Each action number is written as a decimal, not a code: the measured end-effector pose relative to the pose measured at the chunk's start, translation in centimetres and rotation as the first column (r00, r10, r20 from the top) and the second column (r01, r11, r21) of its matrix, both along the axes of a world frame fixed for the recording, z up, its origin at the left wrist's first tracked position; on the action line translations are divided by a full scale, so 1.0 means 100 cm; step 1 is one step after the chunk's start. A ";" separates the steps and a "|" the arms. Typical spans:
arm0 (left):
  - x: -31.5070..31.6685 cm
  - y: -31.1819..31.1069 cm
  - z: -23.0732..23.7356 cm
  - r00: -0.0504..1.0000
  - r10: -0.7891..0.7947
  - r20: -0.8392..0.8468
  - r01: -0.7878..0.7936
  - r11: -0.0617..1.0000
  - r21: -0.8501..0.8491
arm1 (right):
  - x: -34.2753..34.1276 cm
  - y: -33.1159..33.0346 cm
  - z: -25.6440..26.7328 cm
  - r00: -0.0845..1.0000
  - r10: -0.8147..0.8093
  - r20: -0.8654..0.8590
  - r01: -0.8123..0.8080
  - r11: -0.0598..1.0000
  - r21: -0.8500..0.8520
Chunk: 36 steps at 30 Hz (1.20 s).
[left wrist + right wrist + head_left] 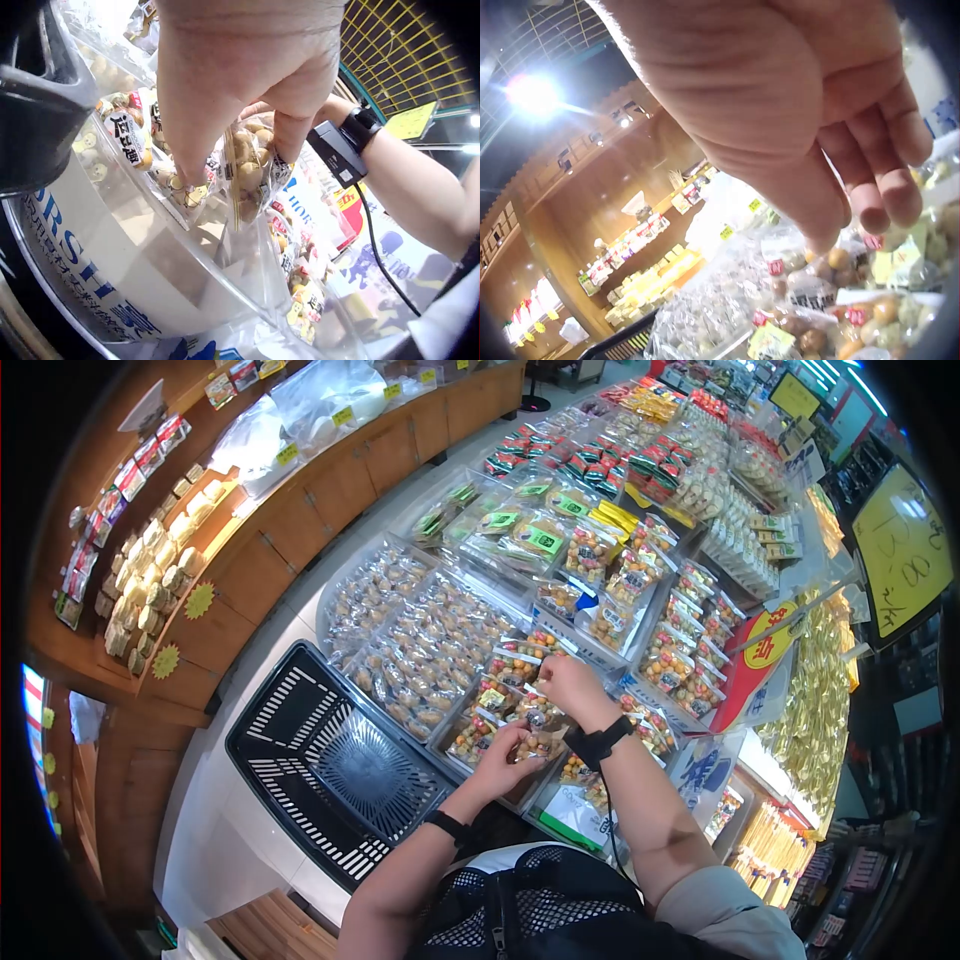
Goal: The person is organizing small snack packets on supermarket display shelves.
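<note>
In the head view my left hand point(500, 762) is low over a bin of snack bags, and the left wrist view shows thumb and fingers pinching a clear bag of round brownish snacks point(251, 161) between them. My right hand point(575, 688) is just beyond it, over the same bin. Its fingers point(866, 199) are loosely bent with nothing between them, the thumb tip close over printed bags of colourful round snacks point(862, 319). A black device with a cable point(339, 154) is strapped to the right wrist.
A black slotted shopping basket point(365, 760) stands left of the bins. Beside the hands a bin holds many small wrapped snacks point(430, 640). More packaged goods point(540, 535) spread beyond. A red and yellow sign point(765, 650) rises at right. Wooden shelving point(250, 570) lines the left across the aisle.
</note>
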<state>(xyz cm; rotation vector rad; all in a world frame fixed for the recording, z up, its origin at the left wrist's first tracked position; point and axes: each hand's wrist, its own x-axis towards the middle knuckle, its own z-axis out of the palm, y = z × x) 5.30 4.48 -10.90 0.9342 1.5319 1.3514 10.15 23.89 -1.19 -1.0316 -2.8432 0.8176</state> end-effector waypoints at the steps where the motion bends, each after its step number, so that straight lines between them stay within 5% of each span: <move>1: 0.000 -0.002 0.002 0.999 -0.007 0.048 0.007 1.000 0.005 | -0.004 0.003 0.011 0.999 -0.013 -0.035 0.013 1.000 0.016; 5: 0.003 -0.007 0.007 0.990 0.001 0.142 0.004 0.999 -0.035 | -0.018 0.029 0.049 0.939 -0.133 -0.316 0.141 0.990 0.003; 10: 0.008 -0.012 0.015 0.990 -0.039 0.135 0.037 0.999 0.015 | -0.022 0.085 0.084 0.723 -0.333 -0.606 0.387 0.921 -0.044; 13: 0.007 -0.021 0.034 0.967 -0.006 0.254 0.000 1.000 0.024 | -0.019 0.136 0.067 0.723 -0.338 -0.602 0.446 0.895 0.033; 15: 0.001 -0.027 0.058 0.885 -0.011 0.466 0.077 0.989 -0.122 | -0.027 0.152 0.065 0.763 -0.366 -0.533 0.464 0.884 0.058; 22: -0.009 -0.044 0.062 0.896 0.044 0.441 -0.010 0.997 -0.079 | -0.055 0.176 0.047 0.855 -0.355 -0.378 0.418 0.903 0.097; 25: -0.019 -0.059 0.072 0.890 0.075 0.449 -0.007 0.988 -0.151 | -0.047 0.172 0.066 0.698 -0.238 -0.675 0.397 0.913 0.089; 26: -0.021 -0.063 0.072 0.890 0.083 0.449 -0.022 0.990 -0.140 | -0.037 0.164 0.082 0.633 -0.210 -0.746 0.384 0.921 0.067; 27: -0.023 -0.067 0.073 0.888 0.089 0.451 -0.034 0.991 -0.130 | -0.024 0.129 0.120 0.528 -0.365 -0.767 0.288 0.926 -0.243; 28: -0.025 -0.067 0.076 0.894 0.093 0.438 -0.048 0.993 -0.111 | -0.009 0.113 0.140 0.522 -0.401 -0.753 0.241 0.916 -0.321; 31: -0.032 -0.062 0.071 0.887 0.075 0.455 0.010 0.984 -0.180 | 0.030 0.066 0.158 0.619 -0.397 -0.678 0.161 0.908 -0.386; 33: -0.034 -0.053 0.046 0.979 -0.147 0.143 0.156 0.986 -0.059 | 0.040 0.040 0.145 0.757 -0.420 -0.501 0.124 0.844 -0.521; 34: -0.036 -0.047 0.052 0.978 -0.152 0.140 0.161 0.986 -0.053 | 0.039 0.030 0.125 0.809 -0.428 -0.403 0.136 0.803 -0.580; 36: -0.044 -0.026 0.069 0.921 -0.381 -0.084 0.354 0.907 -0.229 | 0.036 0.011 0.092 0.911 -0.344 -0.227 0.185 0.834 -0.521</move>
